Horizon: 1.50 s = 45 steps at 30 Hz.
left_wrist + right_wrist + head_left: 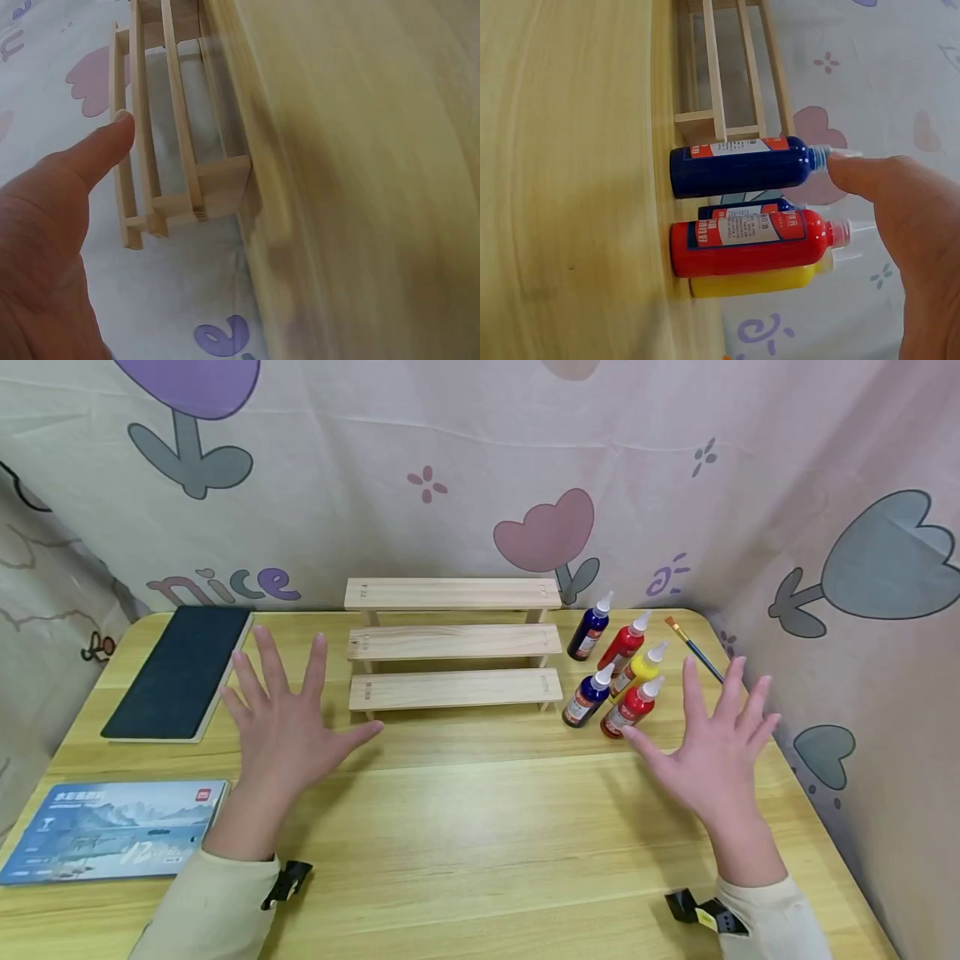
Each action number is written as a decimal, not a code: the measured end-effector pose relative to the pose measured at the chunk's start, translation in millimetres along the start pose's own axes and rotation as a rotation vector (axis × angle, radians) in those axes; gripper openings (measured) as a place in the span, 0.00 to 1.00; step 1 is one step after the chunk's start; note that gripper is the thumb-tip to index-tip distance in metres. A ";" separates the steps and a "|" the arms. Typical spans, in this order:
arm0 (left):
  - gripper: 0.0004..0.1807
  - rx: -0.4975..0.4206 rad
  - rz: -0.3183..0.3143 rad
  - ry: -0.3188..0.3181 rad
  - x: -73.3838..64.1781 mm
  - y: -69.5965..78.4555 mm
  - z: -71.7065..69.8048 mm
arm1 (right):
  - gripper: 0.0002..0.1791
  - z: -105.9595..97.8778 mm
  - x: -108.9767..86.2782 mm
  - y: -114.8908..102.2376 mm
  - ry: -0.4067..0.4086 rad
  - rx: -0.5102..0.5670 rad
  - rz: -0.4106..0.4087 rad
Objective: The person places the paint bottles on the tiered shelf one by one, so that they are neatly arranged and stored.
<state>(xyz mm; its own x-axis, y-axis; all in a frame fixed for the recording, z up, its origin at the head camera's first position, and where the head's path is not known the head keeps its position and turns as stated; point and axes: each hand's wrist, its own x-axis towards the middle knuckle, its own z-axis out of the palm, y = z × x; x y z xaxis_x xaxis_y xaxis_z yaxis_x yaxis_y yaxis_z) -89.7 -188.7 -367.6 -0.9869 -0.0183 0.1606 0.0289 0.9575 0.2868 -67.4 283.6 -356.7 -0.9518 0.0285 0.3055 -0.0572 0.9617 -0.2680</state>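
Observed five bottles [636, 672] standing on desk [465, 843], just right of rack [453, 642]. Noted right hand [712, 756] released and spread, near bottles; left hand [285, 731] likewise, between dark book [180, 672] and rack. Logged brush [697, 650] right of bottles, blue box [120, 831] nearer on left.

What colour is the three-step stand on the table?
The stand is pale beige wood with faint grain; the head view shows it best.

Pale flower-printed cloth [337, 502] hangs behind and beside a wood-grain table [480, 852]
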 end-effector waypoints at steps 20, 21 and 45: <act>0.51 -0.793 -0.087 -0.083 39.2 5.3 25.0 | 0.23 26.7 17.6 6.0 0.044 0.884 0.298; 0.50 -0.829 -0.100 -0.095 40.6 5.6 26.2 | 0.23 27.5 18.7 6.0 0.039 0.881 0.297; 0.38 -1.027 -0.114 -0.121 55.1 0.4 51.6 | 0.16 43.3 24.9 7.8 0.148 0.908 0.290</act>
<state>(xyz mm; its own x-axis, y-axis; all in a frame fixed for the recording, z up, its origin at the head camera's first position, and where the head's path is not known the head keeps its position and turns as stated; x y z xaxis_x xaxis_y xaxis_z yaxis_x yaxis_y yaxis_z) -152.3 -174.4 -407.4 -0.9999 -0.0103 0.0025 0.0000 0.2447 0.9696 -104.6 280.0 -390.8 -0.9216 0.3257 0.2112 -0.0960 0.3359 -0.9370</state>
